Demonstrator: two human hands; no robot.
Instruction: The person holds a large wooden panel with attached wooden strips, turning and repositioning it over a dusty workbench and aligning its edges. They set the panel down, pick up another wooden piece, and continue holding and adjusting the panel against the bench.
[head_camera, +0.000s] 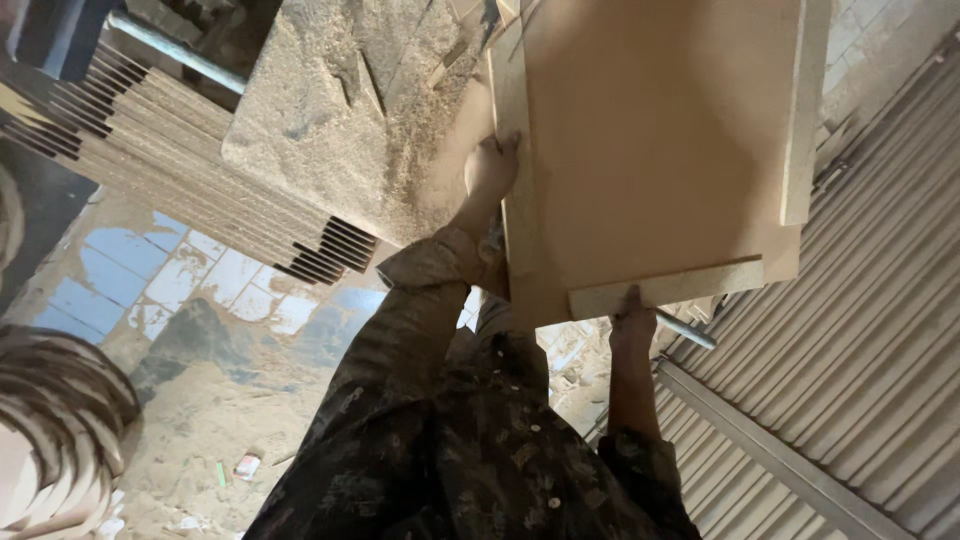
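Above a sawdust-strewn tiled floor (200, 290), between a stack of thin boards (190, 170) and a ribbed metal shutter (860, 320): a flat brown fibreboard panel (650, 140) framed with pale wooden strips (665, 287), held up in front of the body. Left hand (490, 165) clamped on the panel's left edge strip, fingers curled over it; right hand (632, 325) pressed up against the lower strip, gripping the panel's bottom edge. Beside the panel, a sawdust-covered slab (340, 110); below, a metal pipe (685, 330) just beside the right hand, and camouflage sleeves (440, 430).
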